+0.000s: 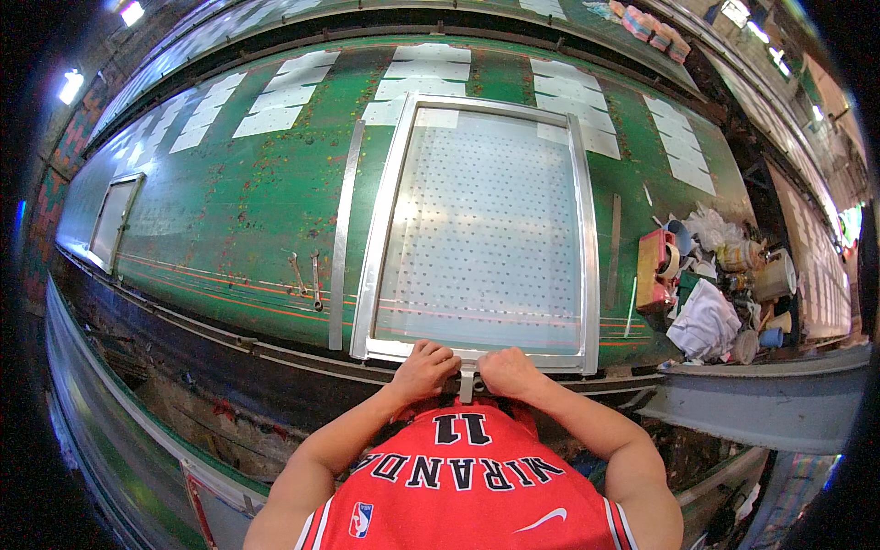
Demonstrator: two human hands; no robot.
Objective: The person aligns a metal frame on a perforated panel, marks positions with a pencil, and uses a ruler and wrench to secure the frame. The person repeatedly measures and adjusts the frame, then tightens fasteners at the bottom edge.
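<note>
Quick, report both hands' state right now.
Left hand: curled at the near edge of the metal frame; grip can't be told.
Right hand: curled closed beside the metal bracket; contents, if any, hidden.

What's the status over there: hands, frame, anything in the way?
Left hand, right hand curled at frame, near edge; bracket between, grip unclear. Frame flat on green table. Wrenches lie left, clutter right, both off the frame.

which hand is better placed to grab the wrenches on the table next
Probably the left hand: it is at the near edge of the metal frame, on the side where the wrenches lie. The right hand is farther away, beyond the bracket.
</note>
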